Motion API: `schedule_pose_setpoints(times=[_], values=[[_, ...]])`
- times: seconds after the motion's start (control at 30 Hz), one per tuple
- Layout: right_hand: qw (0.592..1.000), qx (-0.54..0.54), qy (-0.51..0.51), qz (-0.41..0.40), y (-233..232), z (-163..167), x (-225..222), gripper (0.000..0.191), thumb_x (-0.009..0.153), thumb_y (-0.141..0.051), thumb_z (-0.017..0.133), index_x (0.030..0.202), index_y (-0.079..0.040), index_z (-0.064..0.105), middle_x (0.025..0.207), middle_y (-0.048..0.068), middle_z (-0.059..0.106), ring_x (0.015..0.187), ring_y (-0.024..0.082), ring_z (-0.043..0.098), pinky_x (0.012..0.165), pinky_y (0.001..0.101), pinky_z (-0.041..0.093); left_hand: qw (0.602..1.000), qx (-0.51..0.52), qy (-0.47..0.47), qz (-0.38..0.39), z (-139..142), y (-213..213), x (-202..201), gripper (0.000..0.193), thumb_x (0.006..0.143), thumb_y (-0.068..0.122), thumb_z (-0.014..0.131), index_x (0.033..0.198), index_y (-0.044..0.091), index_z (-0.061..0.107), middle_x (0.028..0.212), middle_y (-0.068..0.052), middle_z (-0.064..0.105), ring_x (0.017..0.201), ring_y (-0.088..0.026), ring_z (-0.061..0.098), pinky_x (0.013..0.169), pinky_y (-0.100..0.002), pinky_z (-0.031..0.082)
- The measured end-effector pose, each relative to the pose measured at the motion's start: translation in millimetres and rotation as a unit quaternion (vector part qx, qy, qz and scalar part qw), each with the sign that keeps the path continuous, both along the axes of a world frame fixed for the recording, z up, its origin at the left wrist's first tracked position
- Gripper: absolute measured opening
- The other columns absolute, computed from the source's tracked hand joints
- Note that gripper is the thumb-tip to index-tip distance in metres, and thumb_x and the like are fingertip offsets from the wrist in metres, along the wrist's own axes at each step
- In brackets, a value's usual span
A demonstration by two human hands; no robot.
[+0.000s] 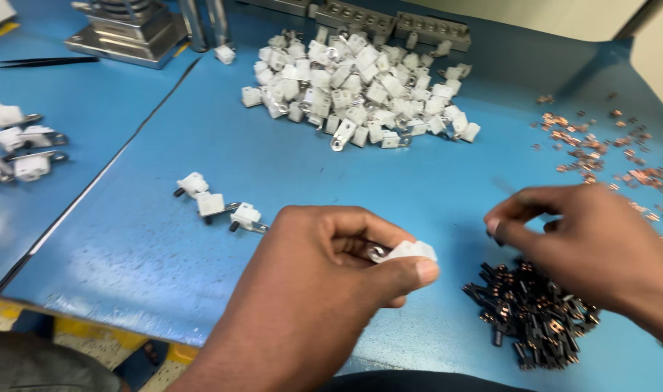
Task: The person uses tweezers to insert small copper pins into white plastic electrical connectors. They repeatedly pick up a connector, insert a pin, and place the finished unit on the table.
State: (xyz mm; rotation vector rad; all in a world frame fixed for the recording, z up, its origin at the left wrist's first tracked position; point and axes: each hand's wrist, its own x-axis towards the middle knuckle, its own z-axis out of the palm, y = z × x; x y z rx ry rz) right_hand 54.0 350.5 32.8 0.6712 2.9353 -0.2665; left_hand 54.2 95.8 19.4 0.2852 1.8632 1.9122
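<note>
My left hand [331,268] pinches a small white plastic block [411,252] with a metal tab between thumb and fingers, held just above the blue table [201,239]. My right hand [571,232] hovers over a heap of small black and copper parts [534,312], its fingertips pinched together on something small and dark; the hand is blurred. Three finished white blocks with dark pins [215,205] lie in a row to the left of my left hand.
A big pile of white plastic blocks [360,91] lies at the far middle. Loose copper bits [607,152] are scattered at the right. More white blocks [15,141] sit at the left edge. A metal press base [128,33] and tweezers [44,62] stand far left.
</note>
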Motion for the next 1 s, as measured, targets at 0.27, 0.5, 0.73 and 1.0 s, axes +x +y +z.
schedule_pose_setpoints(times=[0.27,0.5,0.73,1.0], values=[[0.892,-0.322,0.314,0.039,-76.9,26.3,26.8,0.019,0.094,-0.02,0.077,0.105,-0.005,0.077,0.058,0.0,0.06,0.043,0.004,0.036,0.036,0.0267,0.023,0.992,-0.075,-0.006,0.103,27.6,3.4,4.3,0.026,0.073,0.03,0.088,0.081,0.004,0.086,0.066,-0.003,0.078,0.063,-0.009,0.064,0.056,-0.027,0.055],[0.891,-0.246,0.362,0.12,-78.7,14.1,44.9,0.019,0.098,-0.021,0.072,0.11,-0.006,0.074,0.052,-0.003,0.054,0.045,0.0,0.037,0.035,0.023,0.026,0.985,-0.079,0.042,0.147,34.1,6.5,2.4,0.026,0.074,0.032,0.09,0.084,0.008,0.087,0.069,-0.003,0.076,0.062,-0.009,0.064,0.052,-0.027,0.055],[0.858,-0.393,0.262,0.205,-60.9,34.2,29.6,0.019,0.106,-0.017,0.069,0.119,-0.004,0.074,0.081,0.003,0.071,0.051,0.001,0.049,0.04,0.0235,0.04,0.989,0.018,0.079,0.122,13.3,-0.4,-0.5,0.025,0.078,0.02,0.088,0.095,0.002,0.085,0.082,-0.005,0.08,0.072,-0.007,0.07,0.062,-0.023,0.06],[0.79,-0.519,0.322,0.041,-44.9,55.0,3.6,0.023,0.108,-0.019,0.042,0.124,-0.007,0.053,0.09,0.006,0.068,0.066,0.01,0.067,0.067,0.0304,0.058,0.992,0.011,0.068,0.105,9.5,0.4,-2.3,0.025,0.079,0.016,0.087,0.099,0.002,0.081,0.083,-0.006,0.08,0.072,-0.007,0.069,0.063,-0.024,0.061]])
